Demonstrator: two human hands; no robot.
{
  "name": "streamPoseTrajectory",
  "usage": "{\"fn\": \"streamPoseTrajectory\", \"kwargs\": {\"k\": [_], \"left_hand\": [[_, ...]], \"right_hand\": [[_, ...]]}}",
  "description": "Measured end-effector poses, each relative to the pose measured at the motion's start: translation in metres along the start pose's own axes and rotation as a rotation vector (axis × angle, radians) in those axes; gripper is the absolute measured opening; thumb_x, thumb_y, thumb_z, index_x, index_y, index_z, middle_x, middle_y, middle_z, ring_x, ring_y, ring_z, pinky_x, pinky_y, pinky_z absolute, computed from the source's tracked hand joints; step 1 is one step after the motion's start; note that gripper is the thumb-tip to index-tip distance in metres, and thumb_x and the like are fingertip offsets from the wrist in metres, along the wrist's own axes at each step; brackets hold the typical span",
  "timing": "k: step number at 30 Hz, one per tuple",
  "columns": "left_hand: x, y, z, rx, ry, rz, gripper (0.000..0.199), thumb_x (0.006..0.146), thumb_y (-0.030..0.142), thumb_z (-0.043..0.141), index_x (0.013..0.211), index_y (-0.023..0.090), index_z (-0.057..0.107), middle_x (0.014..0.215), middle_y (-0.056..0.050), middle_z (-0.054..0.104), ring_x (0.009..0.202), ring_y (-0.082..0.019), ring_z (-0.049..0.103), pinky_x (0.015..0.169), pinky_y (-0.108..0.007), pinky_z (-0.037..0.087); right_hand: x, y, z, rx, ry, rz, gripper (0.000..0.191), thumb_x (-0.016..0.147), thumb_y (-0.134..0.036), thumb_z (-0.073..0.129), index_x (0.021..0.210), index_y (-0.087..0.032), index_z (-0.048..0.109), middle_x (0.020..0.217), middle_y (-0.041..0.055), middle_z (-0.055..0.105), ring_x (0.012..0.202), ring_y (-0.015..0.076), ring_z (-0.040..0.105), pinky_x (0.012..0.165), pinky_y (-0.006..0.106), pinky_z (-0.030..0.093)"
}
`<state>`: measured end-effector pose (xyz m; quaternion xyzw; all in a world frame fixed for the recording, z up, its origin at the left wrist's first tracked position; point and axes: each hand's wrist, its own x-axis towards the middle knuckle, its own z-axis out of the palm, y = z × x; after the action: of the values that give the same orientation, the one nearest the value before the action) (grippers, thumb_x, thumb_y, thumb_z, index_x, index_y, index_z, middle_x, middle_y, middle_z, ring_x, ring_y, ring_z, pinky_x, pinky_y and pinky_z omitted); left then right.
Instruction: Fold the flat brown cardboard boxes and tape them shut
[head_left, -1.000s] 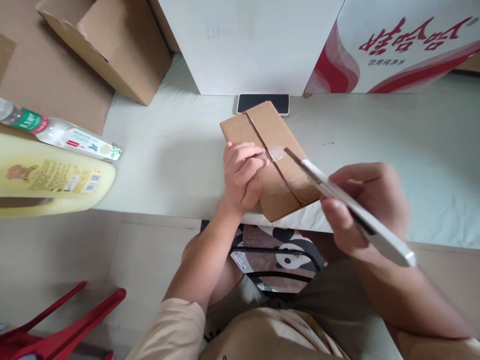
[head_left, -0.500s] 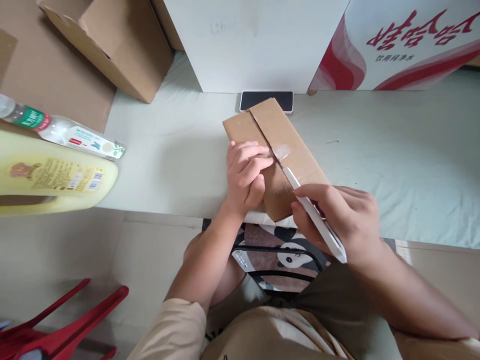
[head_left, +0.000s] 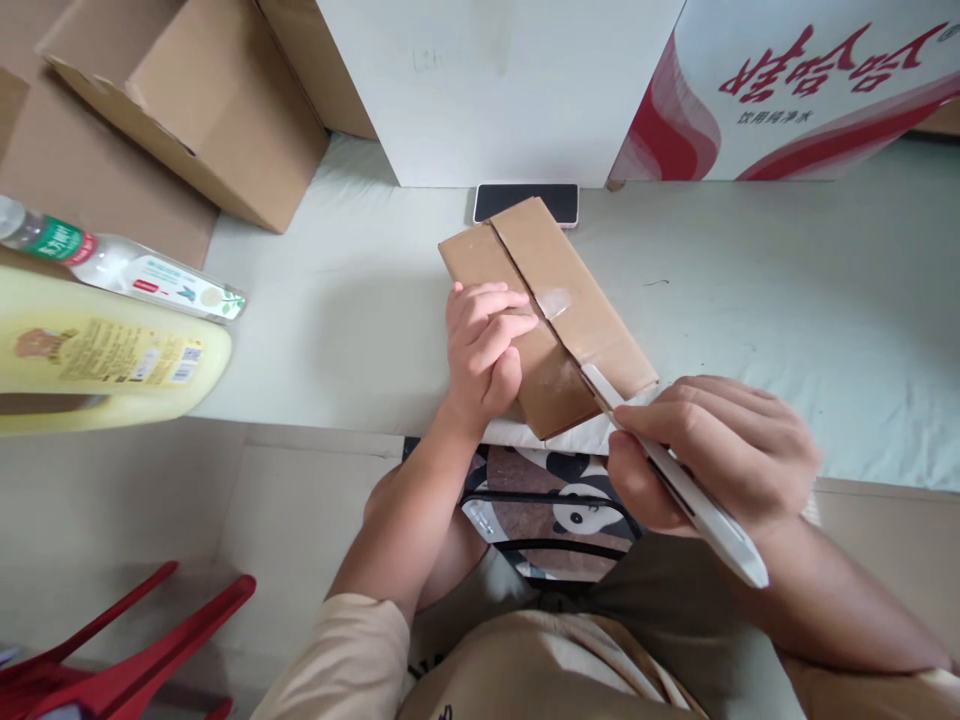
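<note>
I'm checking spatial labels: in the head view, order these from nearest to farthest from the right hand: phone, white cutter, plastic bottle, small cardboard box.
1. White cutter: held in the right hand.
2. Small cardboard box: left of the hand, at the cutter's tip.
3. Phone: behind the box.
4. Plastic bottle: far left.
</note>
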<state>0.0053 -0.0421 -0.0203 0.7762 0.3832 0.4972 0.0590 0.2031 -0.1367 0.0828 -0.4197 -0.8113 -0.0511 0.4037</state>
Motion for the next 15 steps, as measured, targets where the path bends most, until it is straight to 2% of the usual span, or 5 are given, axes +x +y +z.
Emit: {"fn": "streamPoseTrajectory", "kwargs": {"k": [4,8,11,15], "left_hand": [[0.000,-0.001,0.000,-0.046,0.017,0.015,0.052,0.106,0.050,0.024,0.101,0.030,0.071,0.113,-0.007,0.077,0.116,-0.028,0.067,0.123,-0.058,0.038],[0.000,-0.001,0.000,-0.002,0.016,0.018,0.052,0.107,0.050,0.024,0.100,0.029,0.071,0.113,-0.007,0.077,0.116,-0.028,0.068,0.122,-0.059,0.040],[0.000,0.000,0.001,-0.007,0.043,0.039,0.050,0.107,0.048,0.025,0.099,0.029,0.071,0.112,-0.006,0.077,0.114,-0.027,0.068,0.120,-0.058,0.042],[0.001,0.000,0.001,0.025,0.020,0.014,0.056,0.107,0.052,0.021,0.097,0.029,0.071,0.109,-0.007,0.077,0.113,-0.027,0.068,0.119,-0.058,0.043]], "right_hand": [[-0.002,-0.002,-0.007,0.045,0.001,-0.033,0.012,0.081,-0.014,0.064,0.082,-0.025,0.059,0.055,-0.0034,0.050,0.048,0.0134,0.045,0.046,0.032,0.042],[-0.002,-0.005,-0.013,0.080,-0.020,-0.027,0.011,0.083,-0.016,0.063,0.080,-0.026,0.060,0.054,-0.0024,0.050,0.047,0.0146,0.046,0.044,0.034,0.041],[-0.002,-0.005,-0.012,0.086,-0.018,-0.036,0.011,0.083,-0.016,0.063,0.081,-0.026,0.060,0.053,-0.0023,0.050,0.046,0.0148,0.047,0.044,0.033,0.041],[-0.001,-0.002,-0.008,0.085,0.003,-0.082,0.015,0.084,-0.015,0.060,0.074,-0.026,0.057,0.050,-0.0030,0.046,0.044,0.0135,0.043,0.043,0.033,0.041]]}}
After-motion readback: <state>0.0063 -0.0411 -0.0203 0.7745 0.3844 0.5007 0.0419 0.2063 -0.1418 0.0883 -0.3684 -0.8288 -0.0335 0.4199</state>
